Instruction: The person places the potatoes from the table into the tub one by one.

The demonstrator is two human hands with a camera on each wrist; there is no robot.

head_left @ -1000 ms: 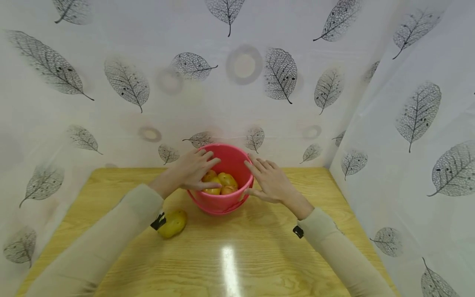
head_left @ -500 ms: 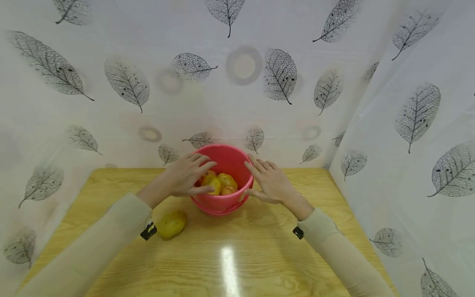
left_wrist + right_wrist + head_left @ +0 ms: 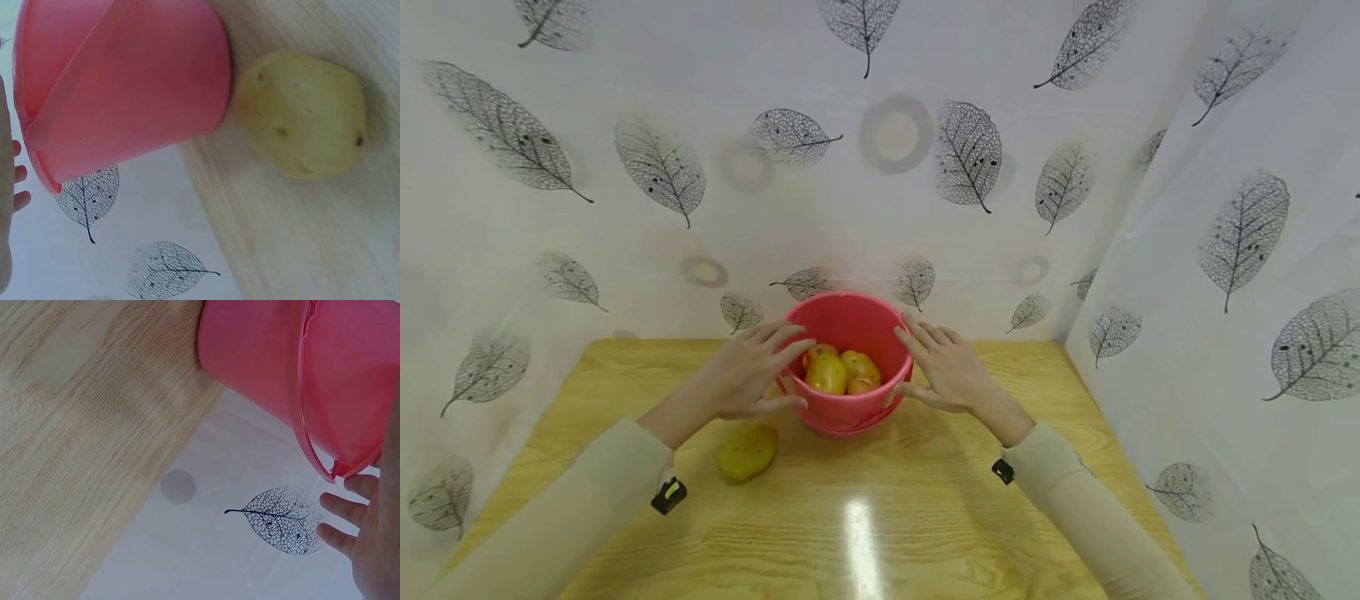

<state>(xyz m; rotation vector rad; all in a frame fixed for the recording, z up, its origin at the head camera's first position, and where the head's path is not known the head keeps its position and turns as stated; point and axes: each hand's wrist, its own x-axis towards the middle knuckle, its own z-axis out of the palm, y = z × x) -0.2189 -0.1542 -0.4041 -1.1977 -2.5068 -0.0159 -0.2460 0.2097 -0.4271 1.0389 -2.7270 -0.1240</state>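
Note:
A pink plastic bucket (image 3: 842, 410) stands upright near the table's back edge with several yellow-brown potatoes (image 3: 827, 374) inside. My left hand (image 3: 748, 367) is at the bucket's left side, fingers spread and thumb apart, with nothing held. On the opposite side, my right hand (image 3: 946, 367) has its fingers extended along the right rim. In the right wrist view, its fingertips (image 3: 342, 509) are right by the rim where the bucket's handle (image 3: 299, 394) joins. A single potato (image 3: 748, 452) lies on the table, in front and left of the bucket; it appears large in the left wrist view.
The wooden table (image 3: 760, 533) meets a white leaf-patterned sheet (image 3: 865, 208) behind the bucket, and another such sheet rises along the right side. Small black devices are strapped at both wrists, such as the left wrist device (image 3: 668, 495).
My left hand has drawn back leftward from over the bucket's mouth, uncovering more of the potatoes inside. The right hand, the bucket and the loose potato have stayed in place.

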